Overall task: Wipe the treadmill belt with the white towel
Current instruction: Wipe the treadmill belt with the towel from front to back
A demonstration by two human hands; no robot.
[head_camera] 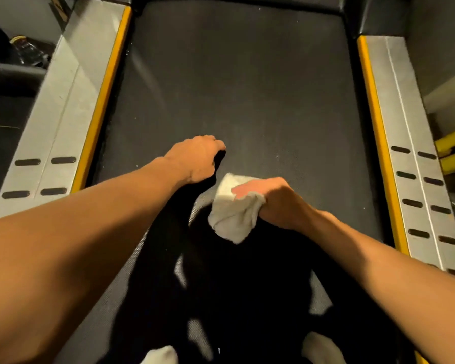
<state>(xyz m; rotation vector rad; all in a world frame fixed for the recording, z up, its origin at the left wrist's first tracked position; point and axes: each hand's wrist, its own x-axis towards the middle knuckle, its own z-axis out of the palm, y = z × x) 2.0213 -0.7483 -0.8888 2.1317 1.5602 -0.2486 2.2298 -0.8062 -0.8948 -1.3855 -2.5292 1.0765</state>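
**Towel in my right hand, the belt running long ahead of me**

My right hand [273,203] is clamped round the white towel [234,214], fingers and thumb bunching it into a wad that spills out toward my left. It hangs low over the treadmill belt [247,82]. I cannot tell whether the cloth touches the surface.

My left hand [197,158] holds nothing. It sits on the belt just ahead and to the left of the towel, near it but apart. Its fingers turn down out of sight, so I cannot tell whether they lie flat or curled.

The belt's long axis runs straight away from me, from my socks [318,348] at the near end to the dark hood [247,6] at the far end. Both hands are in the nearer half, close to the midline, so most of the belt lies ahead of the towel.

Sideways, the room ends at 2 borders: the left yellow strip [108,88] with its grey rail [63,114], and the right yellow strip [373,114] with its grey rail [410,114]. The towel hand is nearer the right border.

I judge that a sweep to the left would run into my own left hand, which would have to lift first. A push forward along the axis, or across to the right strip, looks open.
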